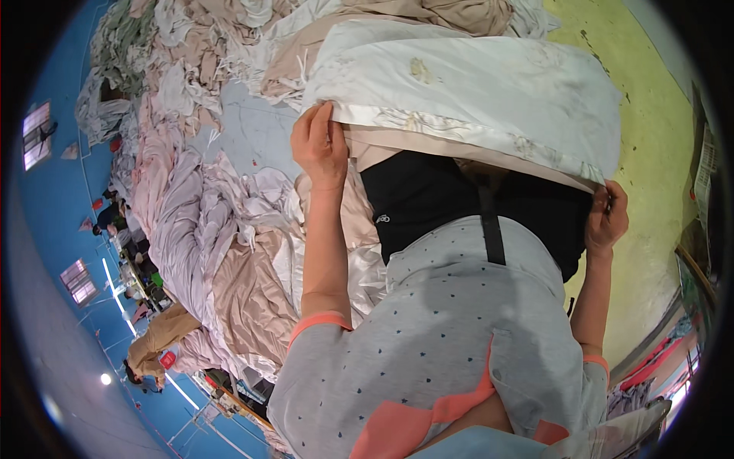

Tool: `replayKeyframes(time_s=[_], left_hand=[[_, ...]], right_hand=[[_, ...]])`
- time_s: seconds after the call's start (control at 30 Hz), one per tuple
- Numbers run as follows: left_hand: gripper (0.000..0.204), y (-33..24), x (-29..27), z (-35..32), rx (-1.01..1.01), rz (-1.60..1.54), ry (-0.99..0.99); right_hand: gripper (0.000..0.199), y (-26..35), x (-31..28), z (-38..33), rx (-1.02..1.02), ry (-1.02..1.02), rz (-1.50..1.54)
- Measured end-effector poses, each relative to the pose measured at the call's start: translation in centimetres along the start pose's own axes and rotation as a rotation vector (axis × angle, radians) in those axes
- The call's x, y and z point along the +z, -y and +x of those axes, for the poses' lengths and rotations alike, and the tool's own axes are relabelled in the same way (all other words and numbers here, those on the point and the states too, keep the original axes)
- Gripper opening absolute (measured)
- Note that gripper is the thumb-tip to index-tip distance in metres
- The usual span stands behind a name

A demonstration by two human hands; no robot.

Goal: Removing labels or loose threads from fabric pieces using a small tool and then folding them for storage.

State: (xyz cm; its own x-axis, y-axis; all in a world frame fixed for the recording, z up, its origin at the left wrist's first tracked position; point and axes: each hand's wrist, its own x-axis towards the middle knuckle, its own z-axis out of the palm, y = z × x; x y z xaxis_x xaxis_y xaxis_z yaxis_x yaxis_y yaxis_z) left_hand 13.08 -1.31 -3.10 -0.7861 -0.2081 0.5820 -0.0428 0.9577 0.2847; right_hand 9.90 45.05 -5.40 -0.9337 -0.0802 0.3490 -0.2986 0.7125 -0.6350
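Heaps of pale fabric (206, 229), pink, beige and lilac, cover the floor at the left of the view, and other people (122, 229) are near the blue wall (46, 252) beyond them. Next comes the left hand (319, 145), which is raised, with its fingers closed over the near hem of a white printed sheet (474, 92); the thumb lies under the cloth. The sheet is stretched between both hands, its long axis running from left to right, and its body hangs away from the person, above the hands. The right hand (608, 218) pinches the other corner of the same hem and sits lower, so the edge slopes down toward the right. Both hands are equally near, since each touches the cloth. Yellow-green floor (650, 138) follows at the far right.
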Motion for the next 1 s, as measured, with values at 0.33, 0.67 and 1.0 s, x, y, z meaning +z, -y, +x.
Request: replayKeyframes(time_s=[0.33, 0.67, 1.0], left_hand=[[0.025, 1.3, -0.5, -0.1, -0.059, -0.02, -0.159], [0.026, 1.9, -1.7, -2.3, 0.014, 0.043, -0.18], [0.028, 2.7, -1.5, -3.5, -0.024, 0.014, -0.117]], right_hand=[[0.015, -1.5, -0.8, 0.3, 0.022, 0.031, 0.026], [0.017, -3.9, -1.3, 0.7, 0.096, 0.005, -0.103], [0.017, -4.8, -1.0, 0.9, 0.058, -0.016, -0.07]])
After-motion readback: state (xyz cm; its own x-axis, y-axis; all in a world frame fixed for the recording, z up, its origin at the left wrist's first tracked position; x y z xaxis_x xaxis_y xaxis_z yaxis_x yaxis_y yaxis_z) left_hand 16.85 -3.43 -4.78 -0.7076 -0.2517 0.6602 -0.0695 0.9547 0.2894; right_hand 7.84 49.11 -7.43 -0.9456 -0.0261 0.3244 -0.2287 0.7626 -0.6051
